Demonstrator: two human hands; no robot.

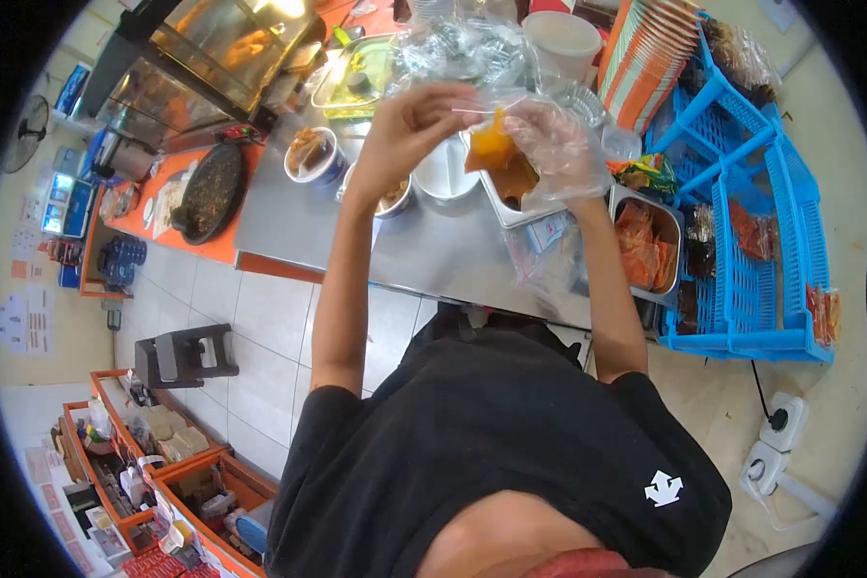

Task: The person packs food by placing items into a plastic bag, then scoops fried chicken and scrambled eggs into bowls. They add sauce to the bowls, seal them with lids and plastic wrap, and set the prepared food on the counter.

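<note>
Above the steel counter, my left hand (424, 120) is bare, its thumb and fingers pinched at the top edge of a small clear bag with yellow-orange sauce (492, 144). My right hand (554, 149) wears a clear plastic glove and is closed on the other side of the same bag. Below the hands sits a metal tray of brown sauce (512, 183). To its left are a white round container (443, 175) and a paper bowl of food (393, 197), partly hidden by my left wrist.
Another filled bowl (312, 156) stands further left, near a black pan (212, 193). A tray of orange-red food (643, 246) is beside my right forearm. Blue plastic baskets (742, 241) line the right side. A stool (185, 354) stands on the tiled floor.
</note>
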